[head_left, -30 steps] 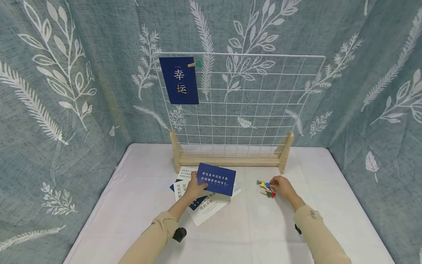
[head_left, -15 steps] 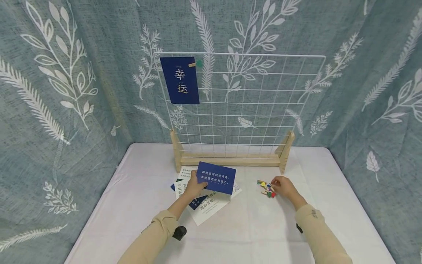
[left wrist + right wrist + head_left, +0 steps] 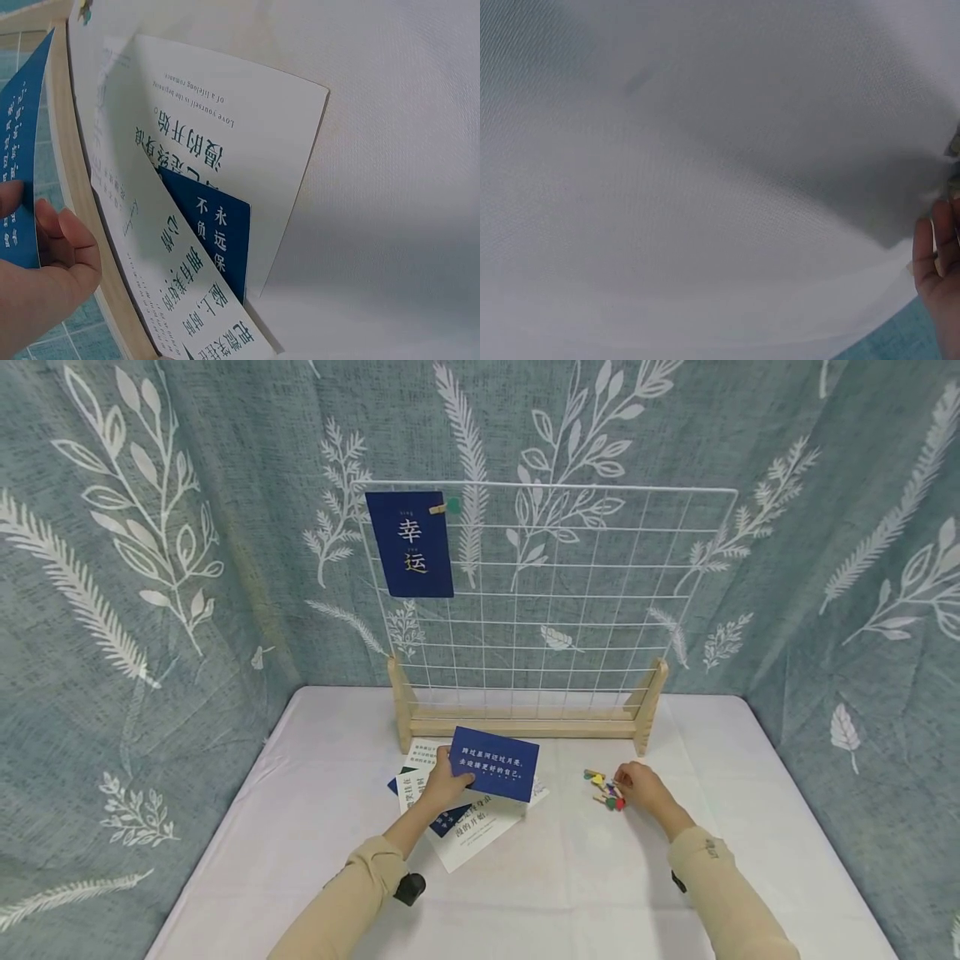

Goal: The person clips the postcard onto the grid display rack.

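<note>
My left hand [image 3: 444, 787] holds a dark blue card [image 3: 497, 763] with white writing, thumb on its face and fingers behind. The left wrist view shows this blue card [image 3: 21, 142] edge-on at far left, raised above a loose pile of white and blue cards [image 3: 247, 120]. Bent fingers of my right hand [image 3: 643, 787] reach the edge of a small heap of coloured mini clothespins [image 3: 611, 803]. I cannot tell whether a clothespin is pinched there. In the right wrist view, my right hand [image 3: 939, 259] is cut off at the right edge.
Behind the hands stands a white wire grid [image 3: 570, 597] on a wooden base [image 3: 525, 727]. At its upper left hangs a blue card [image 3: 411, 547], held by a clothespin [image 3: 442, 507] with a green end. Patterned curtains [image 3: 150, 710] surround the white-covered table [image 3: 570, 885].
The right hand's fingers shift slightly at the heap, and the blue clothespin end seen by the fingertips earlier no longer shows. The left hand and its card stay almost still.
</note>
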`<act>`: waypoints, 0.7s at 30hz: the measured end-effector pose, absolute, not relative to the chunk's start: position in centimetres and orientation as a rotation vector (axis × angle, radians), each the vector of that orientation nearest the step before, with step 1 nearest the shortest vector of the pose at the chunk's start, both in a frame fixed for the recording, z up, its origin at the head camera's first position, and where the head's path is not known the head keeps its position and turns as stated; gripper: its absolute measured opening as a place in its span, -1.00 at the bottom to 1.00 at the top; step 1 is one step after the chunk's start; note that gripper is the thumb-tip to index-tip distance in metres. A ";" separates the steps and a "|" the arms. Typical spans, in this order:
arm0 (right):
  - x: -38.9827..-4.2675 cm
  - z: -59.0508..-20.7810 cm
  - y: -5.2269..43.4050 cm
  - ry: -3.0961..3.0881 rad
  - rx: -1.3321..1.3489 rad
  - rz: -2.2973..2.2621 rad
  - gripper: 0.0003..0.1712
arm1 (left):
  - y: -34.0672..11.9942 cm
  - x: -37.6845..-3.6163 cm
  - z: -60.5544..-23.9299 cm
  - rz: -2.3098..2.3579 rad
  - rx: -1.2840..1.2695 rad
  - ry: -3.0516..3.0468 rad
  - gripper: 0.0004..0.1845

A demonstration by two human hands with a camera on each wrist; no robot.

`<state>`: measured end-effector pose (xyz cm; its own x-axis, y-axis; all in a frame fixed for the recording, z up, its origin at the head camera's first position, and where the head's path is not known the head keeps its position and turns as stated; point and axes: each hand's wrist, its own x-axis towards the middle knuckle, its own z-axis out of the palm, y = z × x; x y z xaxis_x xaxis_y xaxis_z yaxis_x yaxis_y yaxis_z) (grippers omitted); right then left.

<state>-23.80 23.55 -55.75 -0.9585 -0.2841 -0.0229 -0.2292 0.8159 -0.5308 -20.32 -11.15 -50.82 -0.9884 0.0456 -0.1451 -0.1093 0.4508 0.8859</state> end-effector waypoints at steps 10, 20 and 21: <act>-23.7 -56.0 23.7 2.927 -0.368 -0.798 -0.96 | -11.1 -20.1 -50.5 1.553 -0.078 2.571 -0.43; -23.7 -54.6 23.6 2.974 -0.385 -0.820 -0.87 | -11.4 -20.0 -50.4 1.550 -0.078 2.579 -0.43; -23.7 -54.6 23.7 2.975 -0.379 -0.837 -0.86 | -11.4 -20.0 -50.4 1.551 -0.077 2.580 -0.43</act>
